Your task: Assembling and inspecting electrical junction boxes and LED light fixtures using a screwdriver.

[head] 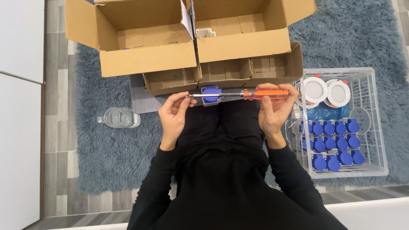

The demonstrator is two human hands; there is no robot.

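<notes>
Together, left hand [174,111], right hand [275,110], one orange-handled screwdriver [243,94], one blue socket [211,94]

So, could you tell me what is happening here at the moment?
A person sitting on a blue rug holds a screwdriver level: the right hand grips its orange handle, the left hand pinches the tip. A blue socket lies beneath it. Open cardboard boxes stand ahead; a white basket holds more blue sockets.

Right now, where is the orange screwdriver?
In the head view, the screwdriver lies sideways between both hands: the right hand grips its orange handle, the left hand pinches the metal tip, just above the blue socket.
</notes>
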